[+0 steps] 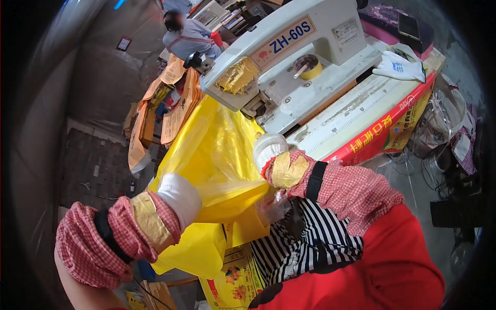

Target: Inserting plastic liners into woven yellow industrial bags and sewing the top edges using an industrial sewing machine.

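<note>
A large yellow plastic bag (206, 150) with a clear film liner spreads between my hands and runs up under the head of a pale grey sewing machine (330, 36). My right hand (269, 147), in a white glove, is closed on the bag's upper right edge, close to the machine's needle area. To the left, my left hand (179, 195), also in a white glove, lies against the bag's near left side; its fingers are hidden. Red checked sleeve covers with black bands and tan tape wrap both forearms.
A tape roll (308, 67) sits on the machine bed. A white glove (400, 66) lies on the table at right, and a phone (409, 26) rests behind it. Orange paper sacks (178, 113) hang beyond the yellow bag. Another person (191, 39) sits at the back.
</note>
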Motion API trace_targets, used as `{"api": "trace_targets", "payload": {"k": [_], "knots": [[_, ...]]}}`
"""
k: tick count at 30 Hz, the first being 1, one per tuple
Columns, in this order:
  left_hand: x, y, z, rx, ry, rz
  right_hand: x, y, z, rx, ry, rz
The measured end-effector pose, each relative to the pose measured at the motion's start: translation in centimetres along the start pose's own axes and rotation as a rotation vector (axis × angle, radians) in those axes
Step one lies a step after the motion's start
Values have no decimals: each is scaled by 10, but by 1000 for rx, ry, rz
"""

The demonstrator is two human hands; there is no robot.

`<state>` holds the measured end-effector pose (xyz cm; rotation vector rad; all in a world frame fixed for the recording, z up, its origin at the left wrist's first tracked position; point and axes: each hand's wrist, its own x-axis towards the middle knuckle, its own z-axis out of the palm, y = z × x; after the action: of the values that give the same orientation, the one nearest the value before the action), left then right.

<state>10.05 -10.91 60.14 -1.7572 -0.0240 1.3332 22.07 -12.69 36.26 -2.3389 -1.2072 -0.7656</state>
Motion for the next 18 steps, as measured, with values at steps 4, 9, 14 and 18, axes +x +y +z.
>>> {"api": "trace_targets", "payload": {"k": [4,9,14,18], "knots": [[-14,10,-13,139,434,132,14,1,-49,40,-500,-7],[-54,61,-30,-289,435,726,14,-10,-20,-436,45,-54],[-20,120,-40,-341,514,954,-35,-21,-84,334,-796,-592],[-9,128,-42,-463,605,1019,-63,-24,-117,739,-894,-326]]}}
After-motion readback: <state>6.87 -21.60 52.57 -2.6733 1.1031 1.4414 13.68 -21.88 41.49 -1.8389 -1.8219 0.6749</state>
